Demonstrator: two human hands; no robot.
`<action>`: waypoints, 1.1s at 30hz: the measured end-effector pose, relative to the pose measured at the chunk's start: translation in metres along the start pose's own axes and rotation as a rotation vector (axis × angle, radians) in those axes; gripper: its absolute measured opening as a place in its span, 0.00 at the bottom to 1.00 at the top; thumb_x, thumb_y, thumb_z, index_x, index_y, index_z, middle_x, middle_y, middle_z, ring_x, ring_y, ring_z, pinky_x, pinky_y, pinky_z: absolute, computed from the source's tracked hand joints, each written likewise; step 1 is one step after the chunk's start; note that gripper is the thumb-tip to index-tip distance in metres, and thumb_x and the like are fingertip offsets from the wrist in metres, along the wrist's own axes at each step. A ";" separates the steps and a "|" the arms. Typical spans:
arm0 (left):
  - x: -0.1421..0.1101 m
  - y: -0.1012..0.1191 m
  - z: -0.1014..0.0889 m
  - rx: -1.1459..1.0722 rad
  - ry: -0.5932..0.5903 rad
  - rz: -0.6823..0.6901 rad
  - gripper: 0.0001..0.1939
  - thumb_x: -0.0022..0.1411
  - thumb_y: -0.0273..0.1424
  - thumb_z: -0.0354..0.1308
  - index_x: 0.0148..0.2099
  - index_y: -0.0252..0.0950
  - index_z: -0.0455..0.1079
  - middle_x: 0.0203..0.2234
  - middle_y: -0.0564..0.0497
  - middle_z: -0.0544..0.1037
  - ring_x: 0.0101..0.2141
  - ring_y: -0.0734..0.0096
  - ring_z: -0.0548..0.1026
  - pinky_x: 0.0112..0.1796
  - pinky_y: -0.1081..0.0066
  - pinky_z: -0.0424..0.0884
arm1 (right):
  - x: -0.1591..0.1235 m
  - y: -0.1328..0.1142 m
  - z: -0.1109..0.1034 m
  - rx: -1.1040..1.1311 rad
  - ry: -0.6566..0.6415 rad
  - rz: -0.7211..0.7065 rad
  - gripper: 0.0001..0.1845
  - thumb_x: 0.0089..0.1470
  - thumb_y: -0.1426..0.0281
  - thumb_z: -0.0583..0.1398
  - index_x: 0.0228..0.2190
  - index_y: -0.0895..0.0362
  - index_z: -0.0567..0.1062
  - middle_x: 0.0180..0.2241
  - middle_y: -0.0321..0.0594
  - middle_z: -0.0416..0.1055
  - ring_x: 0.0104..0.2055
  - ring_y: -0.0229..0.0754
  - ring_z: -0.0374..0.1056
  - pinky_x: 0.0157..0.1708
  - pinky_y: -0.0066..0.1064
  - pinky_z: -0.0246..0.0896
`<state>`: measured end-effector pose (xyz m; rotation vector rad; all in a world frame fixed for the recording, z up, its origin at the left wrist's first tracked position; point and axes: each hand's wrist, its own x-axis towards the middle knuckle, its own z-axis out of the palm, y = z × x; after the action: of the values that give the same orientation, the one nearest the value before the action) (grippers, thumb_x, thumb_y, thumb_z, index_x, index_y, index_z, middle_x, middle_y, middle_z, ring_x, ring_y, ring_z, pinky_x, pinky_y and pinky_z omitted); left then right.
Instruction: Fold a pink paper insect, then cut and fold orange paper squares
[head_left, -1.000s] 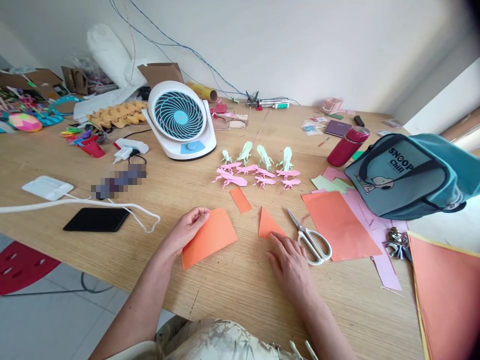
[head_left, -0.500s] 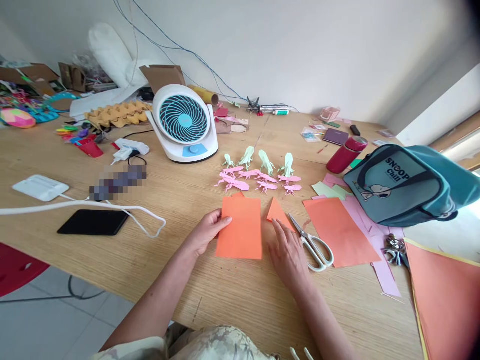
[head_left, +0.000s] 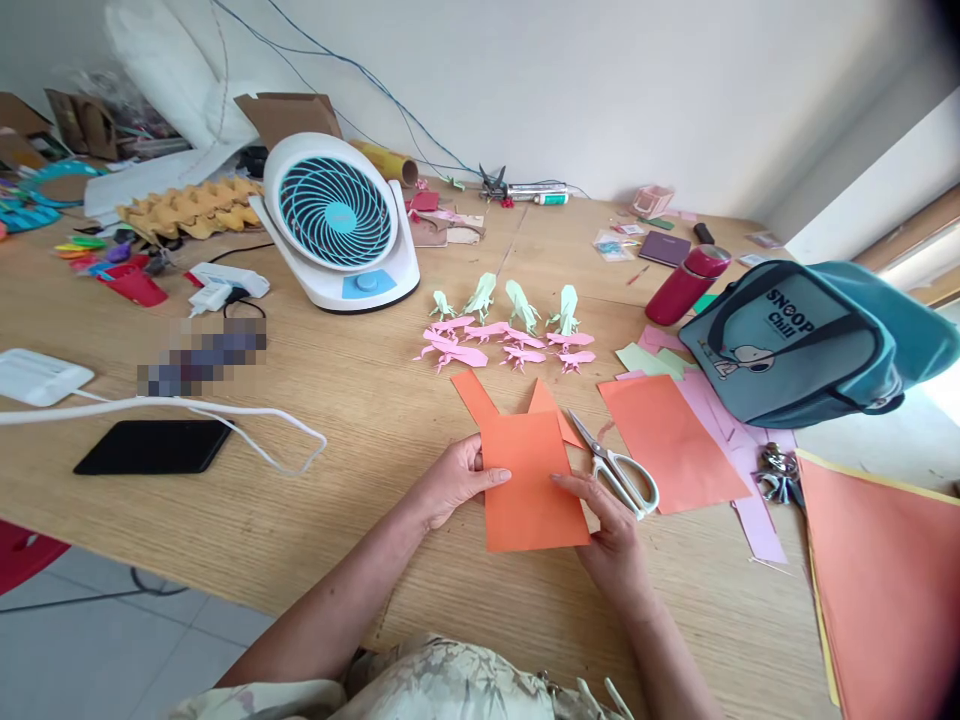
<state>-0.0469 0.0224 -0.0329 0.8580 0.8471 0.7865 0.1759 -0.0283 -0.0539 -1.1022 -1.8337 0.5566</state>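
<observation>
Between my two hands is an orange sheet of paper [head_left: 529, 500], raised a little over the table. My left hand [head_left: 456, 485] pinches its left edge, thumb on top. On the right edge, my right hand [head_left: 611, 530] grips it the same way, fingers hidden beneath. Behind the sheet lie an orange paper strip [head_left: 472, 395] and an orange paper triangle [head_left: 546, 400], partly covered. White-handled scissors [head_left: 626, 480] rest just right of my right hand. Beyond stand several folded green paper insects [head_left: 523, 305] and several pink ones [head_left: 457, 352].
A larger orange sheet [head_left: 675, 445] lies over pink scraps at right, near a teal bag [head_left: 795, 340] and a red flask [head_left: 688, 285]. A white fan [head_left: 337, 220] stands at back left. A black phone [head_left: 154, 447] and a white cable [head_left: 289, 420] lie at left.
My right hand has left the triangle and scissors area and taken the sheet's right edge. The sheet has moved right and nearer to me, uncovering the strip. The view has shifted slightly.
</observation>
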 end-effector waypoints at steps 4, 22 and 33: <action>0.003 -0.007 0.002 0.007 0.057 0.035 0.29 0.51 0.34 0.72 0.54 0.32 0.68 0.46 0.41 0.80 0.43 0.61 0.79 0.45 0.64 0.73 | -0.001 0.001 0.000 -0.059 -0.038 -0.013 0.21 0.55 0.81 0.58 0.47 0.50 0.74 0.44 0.41 0.75 0.48 0.45 0.73 0.43 0.33 0.71; -0.001 0.001 -0.014 0.091 0.045 0.368 0.23 0.68 0.37 0.55 0.63 0.41 0.60 0.51 0.43 0.75 0.44 0.62 0.77 0.39 0.68 0.75 | -0.001 0.008 0.002 0.279 0.014 0.227 0.20 0.54 0.77 0.61 0.46 0.45 0.76 0.46 0.37 0.75 0.47 0.43 0.71 0.43 0.32 0.69; -0.002 -0.005 -0.011 0.155 0.130 0.295 0.16 0.67 0.39 0.55 0.53 0.39 0.70 0.43 0.47 0.79 0.41 0.65 0.77 0.43 0.69 0.72 | -0.005 0.009 0.005 0.300 -0.032 0.223 0.23 0.56 0.74 0.61 0.52 0.46 0.74 0.53 0.42 0.73 0.55 0.49 0.68 0.53 0.44 0.67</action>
<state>-0.0560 0.0221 -0.0404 1.0944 0.9166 1.0537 0.1767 -0.0274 -0.0658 -1.1012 -1.5985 0.9521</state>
